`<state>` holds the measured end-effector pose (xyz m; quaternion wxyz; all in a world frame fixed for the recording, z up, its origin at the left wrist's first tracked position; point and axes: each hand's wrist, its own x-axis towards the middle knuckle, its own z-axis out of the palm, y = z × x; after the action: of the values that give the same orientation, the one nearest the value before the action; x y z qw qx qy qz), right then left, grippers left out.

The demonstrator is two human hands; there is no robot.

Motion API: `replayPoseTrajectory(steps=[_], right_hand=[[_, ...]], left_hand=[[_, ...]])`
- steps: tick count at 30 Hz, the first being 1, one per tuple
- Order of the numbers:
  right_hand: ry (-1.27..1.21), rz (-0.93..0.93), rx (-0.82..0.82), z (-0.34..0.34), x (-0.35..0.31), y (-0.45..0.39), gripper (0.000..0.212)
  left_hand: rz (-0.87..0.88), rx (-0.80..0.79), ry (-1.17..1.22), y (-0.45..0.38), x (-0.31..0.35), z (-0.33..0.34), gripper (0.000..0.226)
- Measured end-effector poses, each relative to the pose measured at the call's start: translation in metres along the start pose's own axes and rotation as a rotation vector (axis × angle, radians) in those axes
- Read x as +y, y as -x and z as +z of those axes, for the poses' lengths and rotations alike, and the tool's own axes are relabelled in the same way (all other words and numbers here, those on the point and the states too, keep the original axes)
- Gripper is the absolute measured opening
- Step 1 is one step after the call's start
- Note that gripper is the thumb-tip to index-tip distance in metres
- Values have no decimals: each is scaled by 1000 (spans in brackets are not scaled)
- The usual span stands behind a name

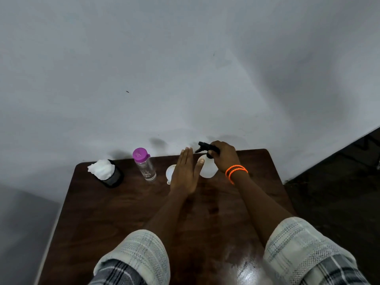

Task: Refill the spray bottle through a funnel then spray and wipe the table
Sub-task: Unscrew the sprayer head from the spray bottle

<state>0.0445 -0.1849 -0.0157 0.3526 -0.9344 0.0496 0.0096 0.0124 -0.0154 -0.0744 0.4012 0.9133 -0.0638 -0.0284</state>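
Note:
A white spray bottle with a black trigger head stands at the far edge of the dark wooden table. My right hand, with orange bands on its wrist, grips the black head from above. My left hand is flat with fingers straight, its thumb resting against the bottle's white body. A white funnel lies on the table just left of my left hand, partly hidden by it. A clear water bottle with a purple cap stands further left.
A black mesh holder stuffed with white tissue sits at the table's far left corner. A pale wall rises right behind the table. Dark floor lies off the right edge.

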Motion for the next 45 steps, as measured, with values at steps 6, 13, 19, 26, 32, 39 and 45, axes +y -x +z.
replayPoseTrajectory(steps=[6, 13, 19, 26, 32, 39, 45], right_hand=[[-201, 29, 38, -36, -30, 9, 9], [-447, 46, 43, -69, -67, 35, 9], [-635, 4, -27, -75, -88, 80, 18], [-721, 4, -102, -72, -112, 125, 14], [-753, -13, -166, -67, -129, 143, 20], [-902, -12, -414, -76, -139, 149, 32], [-420, -17, 95, -42, -166, 156, 45]], left_hand=[[-71, -60, 43, 10, 13, -13, 103], [-82, -12, 190, 46, 41, -46, 126], [0, 13, 283, 93, 48, -75, 93], [28, -73, 329, 145, 32, -105, 78], [28, -69, 320, 166, 29, -127, 83], [3, -157, 394, 178, 31, -141, 79], [-22, -60, 232, 185, 44, -142, 80]])
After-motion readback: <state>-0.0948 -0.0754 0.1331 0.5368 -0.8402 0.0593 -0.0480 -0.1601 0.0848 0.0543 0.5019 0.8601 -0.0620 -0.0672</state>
